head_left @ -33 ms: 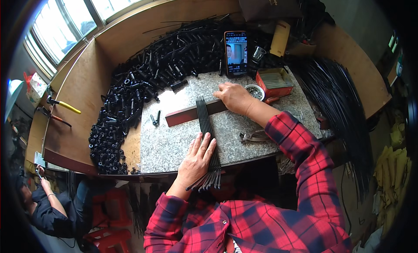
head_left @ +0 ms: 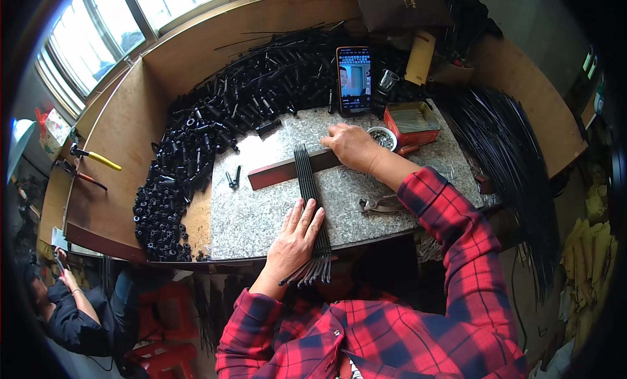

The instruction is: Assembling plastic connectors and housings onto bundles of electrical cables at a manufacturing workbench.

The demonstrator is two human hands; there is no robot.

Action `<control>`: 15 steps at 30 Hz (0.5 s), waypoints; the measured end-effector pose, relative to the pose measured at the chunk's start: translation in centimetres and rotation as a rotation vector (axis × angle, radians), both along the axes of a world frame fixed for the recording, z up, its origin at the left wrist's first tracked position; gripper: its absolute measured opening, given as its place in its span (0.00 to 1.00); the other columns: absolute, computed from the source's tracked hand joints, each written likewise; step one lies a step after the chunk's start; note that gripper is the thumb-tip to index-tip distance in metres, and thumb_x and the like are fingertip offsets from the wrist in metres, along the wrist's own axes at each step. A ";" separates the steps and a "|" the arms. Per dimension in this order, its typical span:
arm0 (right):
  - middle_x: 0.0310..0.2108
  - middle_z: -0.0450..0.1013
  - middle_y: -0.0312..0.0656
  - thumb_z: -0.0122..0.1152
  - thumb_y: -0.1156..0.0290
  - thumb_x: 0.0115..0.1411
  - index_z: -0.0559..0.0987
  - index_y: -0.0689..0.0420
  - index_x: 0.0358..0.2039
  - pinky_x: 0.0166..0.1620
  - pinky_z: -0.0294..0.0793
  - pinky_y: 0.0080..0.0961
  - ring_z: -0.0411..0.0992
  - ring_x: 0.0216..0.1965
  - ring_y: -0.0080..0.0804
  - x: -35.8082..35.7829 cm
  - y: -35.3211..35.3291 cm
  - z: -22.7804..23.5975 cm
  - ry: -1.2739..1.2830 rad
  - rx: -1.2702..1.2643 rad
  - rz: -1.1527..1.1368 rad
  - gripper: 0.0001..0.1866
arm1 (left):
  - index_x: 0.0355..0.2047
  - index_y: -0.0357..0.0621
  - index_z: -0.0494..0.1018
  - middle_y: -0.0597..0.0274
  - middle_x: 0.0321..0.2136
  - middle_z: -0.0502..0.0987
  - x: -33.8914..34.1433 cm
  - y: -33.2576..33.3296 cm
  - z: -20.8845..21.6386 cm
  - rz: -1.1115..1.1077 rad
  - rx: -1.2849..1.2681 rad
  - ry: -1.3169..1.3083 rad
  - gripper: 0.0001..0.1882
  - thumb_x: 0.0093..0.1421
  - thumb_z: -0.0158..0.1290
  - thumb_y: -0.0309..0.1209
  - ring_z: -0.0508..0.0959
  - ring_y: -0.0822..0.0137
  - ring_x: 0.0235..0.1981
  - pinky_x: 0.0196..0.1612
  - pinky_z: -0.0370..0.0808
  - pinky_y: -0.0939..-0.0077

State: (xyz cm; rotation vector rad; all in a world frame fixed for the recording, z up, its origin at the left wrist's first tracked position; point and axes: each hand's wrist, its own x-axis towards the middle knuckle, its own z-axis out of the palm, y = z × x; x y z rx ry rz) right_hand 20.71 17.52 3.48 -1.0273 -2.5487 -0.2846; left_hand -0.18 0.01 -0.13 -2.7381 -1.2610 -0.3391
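Observation:
My left hand (head_left: 297,238) lies flat with fingers stretched over a row of thin black rods (head_left: 305,176), pressing them on the speckled stone slab (head_left: 255,229). The rods lie side by side, their far ends resting across a dark reddish bar (head_left: 274,173) and their near ends fanning out past the slab's front edge. Over the right end of the bar is my right hand (head_left: 353,146), its fingers bent together; what they hold, if anything, is hidden. Just beside it stands a small white cup (head_left: 382,137) of tiny metal pieces.
Black tubular parts (head_left: 222,105) are heaped along the left and back. A phone (head_left: 354,82) stands upright behind the slab. At right are a red box (head_left: 411,123), pliers (head_left: 379,205) and long black rods (head_left: 503,144). Another person (head_left: 81,307) sits at lower left.

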 end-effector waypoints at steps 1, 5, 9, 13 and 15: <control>0.32 0.71 0.43 0.51 0.73 0.52 0.77 0.54 0.28 0.41 0.74 0.33 0.72 0.39 0.39 0.0 0.0 0.0 -0.002 0.002 0.004 0.06 | 0.60 0.34 0.56 0.41 0.62 0.54 0.0 -0.1 0.1 0.003 -0.008 -0.005 0.49 0.49 0.51 0.61 0.50 0.42 0.64 0.64 0.52 0.55; 0.32 0.71 0.43 0.50 0.73 0.52 0.77 0.54 0.28 0.41 0.74 0.33 0.72 0.39 0.39 0.1 0.0 0.1 0.000 0.008 0.025 0.07 | 0.60 0.34 0.56 0.41 0.61 0.54 0.1 -0.2 0.4 0.004 -0.035 -0.047 0.49 0.49 0.51 0.62 0.51 0.42 0.64 0.64 0.52 0.55; 0.31 0.71 0.43 0.51 0.72 0.52 0.78 0.54 0.28 0.41 0.74 0.33 0.72 0.39 0.39 0.2 0.1 0.0 0.019 0.017 0.041 0.06 | 0.60 0.34 0.56 0.41 0.61 0.54 0.2 -0.2 0.6 0.001 -0.045 -0.063 0.49 0.49 0.51 0.61 0.51 0.42 0.64 0.64 0.52 0.54; 0.31 0.71 0.43 0.51 0.73 0.52 0.78 0.54 0.28 0.40 0.74 0.33 0.72 0.39 0.39 0.1 0.1 0.0 0.008 0.006 0.023 0.06 | 0.60 0.34 0.56 0.41 0.61 0.54 0.0 -0.1 0.3 0.001 -0.023 -0.045 0.49 0.49 0.52 0.61 0.51 0.43 0.64 0.64 0.52 0.54; 0.32 0.72 0.43 0.51 0.73 0.52 0.78 0.54 0.28 0.40 0.74 0.33 0.72 0.39 0.39 0.1 0.2 -0.1 0.005 0.009 0.017 0.06 | 0.60 0.34 0.56 0.41 0.61 0.54 0.1 -0.1 0.3 0.000 -0.023 -0.047 0.49 0.49 0.52 0.61 0.51 0.43 0.64 0.64 0.52 0.54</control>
